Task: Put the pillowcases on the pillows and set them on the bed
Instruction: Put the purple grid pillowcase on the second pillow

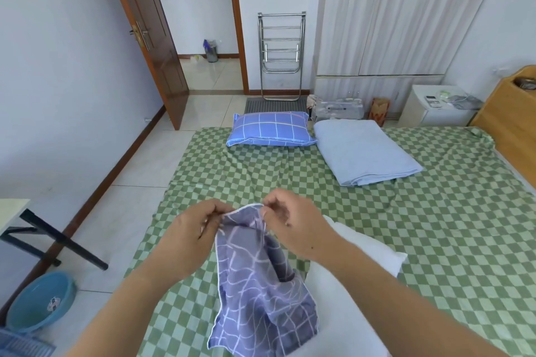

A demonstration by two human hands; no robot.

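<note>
We have the pillowcase [258, 278] pinched by its top hem, the left hand [197, 229] on one side and the right hand [293, 223] on the other, fingers closed on the cloth and close together, so it hangs down between our forearms toward us. The bare white pillow [374, 255] lies on the bed [435, 226] just under and outside the right forearm — the right hand is nearer — its long axis running from us out past that hand. We judge the opening must spread and swing rightward. A covered pillow [271, 129] lies well beyond both hands.

L hand [200, 229] bare, R hand [295, 226] bare, forearms bare, no sleeves, no rings
</note>
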